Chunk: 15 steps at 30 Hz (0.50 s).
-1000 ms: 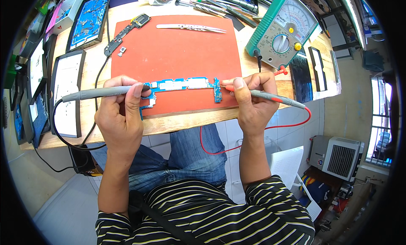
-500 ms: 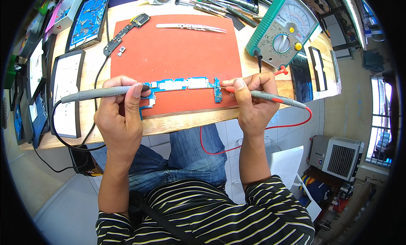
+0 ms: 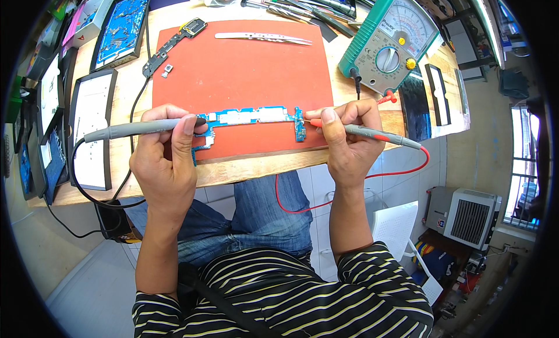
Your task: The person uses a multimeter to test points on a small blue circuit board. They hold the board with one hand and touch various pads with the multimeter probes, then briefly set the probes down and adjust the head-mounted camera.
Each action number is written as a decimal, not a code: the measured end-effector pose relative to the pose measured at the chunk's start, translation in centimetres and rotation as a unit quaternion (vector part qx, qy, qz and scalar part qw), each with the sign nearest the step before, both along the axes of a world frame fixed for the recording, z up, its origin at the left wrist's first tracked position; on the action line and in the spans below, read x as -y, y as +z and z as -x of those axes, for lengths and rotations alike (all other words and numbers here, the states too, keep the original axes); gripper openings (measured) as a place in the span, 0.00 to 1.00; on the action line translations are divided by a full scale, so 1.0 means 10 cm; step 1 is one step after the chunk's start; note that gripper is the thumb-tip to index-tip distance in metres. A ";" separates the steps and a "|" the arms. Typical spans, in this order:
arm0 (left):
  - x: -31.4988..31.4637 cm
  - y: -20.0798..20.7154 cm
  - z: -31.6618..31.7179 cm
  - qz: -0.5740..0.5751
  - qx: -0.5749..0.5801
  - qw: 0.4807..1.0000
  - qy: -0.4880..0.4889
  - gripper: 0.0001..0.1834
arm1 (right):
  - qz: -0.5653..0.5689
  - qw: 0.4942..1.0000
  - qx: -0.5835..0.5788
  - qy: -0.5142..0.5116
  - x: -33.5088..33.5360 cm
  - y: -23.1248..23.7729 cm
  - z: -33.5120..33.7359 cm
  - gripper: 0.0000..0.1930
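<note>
A blue phone circuit board [image 3: 250, 115] with silver shields lies over the front part of an orange mat [image 3: 244, 70]. My left hand [image 3: 169, 151] is closed around a grey test probe with a black tip collar [image 3: 145, 127], held at the board's left end. In my right hand [image 3: 349, 140], closed as well, is a grey and red test probe [image 3: 378, 135]; its tip is at the narrow right end of the board. Whether either tip touches metal is too small to tell. A green-cased analog multimeter [image 3: 387, 52] leans at the back right.
Tweezers [image 3: 262, 38] lie on the mat's far part. Left of them are a black phone frame part [image 3: 174, 48] and a small camera module [image 3: 167, 70]. Screwdrivers and other hand tools [image 3: 314, 9] crowd the back edge. A white tray [image 3: 93, 128] and a blue parts tray [image 3: 119, 32] stand left.
</note>
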<state>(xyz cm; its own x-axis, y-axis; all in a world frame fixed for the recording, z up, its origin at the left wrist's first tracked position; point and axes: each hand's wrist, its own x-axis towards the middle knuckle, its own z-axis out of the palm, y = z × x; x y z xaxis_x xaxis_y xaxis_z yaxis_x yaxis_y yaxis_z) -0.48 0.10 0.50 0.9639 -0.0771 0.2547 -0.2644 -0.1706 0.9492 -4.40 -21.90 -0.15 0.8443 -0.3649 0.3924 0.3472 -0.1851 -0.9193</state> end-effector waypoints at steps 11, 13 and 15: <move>-0.01 0.00 -0.01 0.000 -0.005 1.000 -0.005 0.08 | -0.001 1.000 -0.002 -0.003 0.01 -0.01 0.01 0.11; -0.01 0.00 -0.01 0.001 -0.003 1.000 -0.004 0.08 | -0.012 1.000 0.004 0.010 0.02 -0.02 0.01 0.12; -0.01 0.00 -0.01 0.000 -0.004 1.000 -0.001 0.08 | -0.019 1.000 0.004 0.017 0.03 -0.03 0.01 0.12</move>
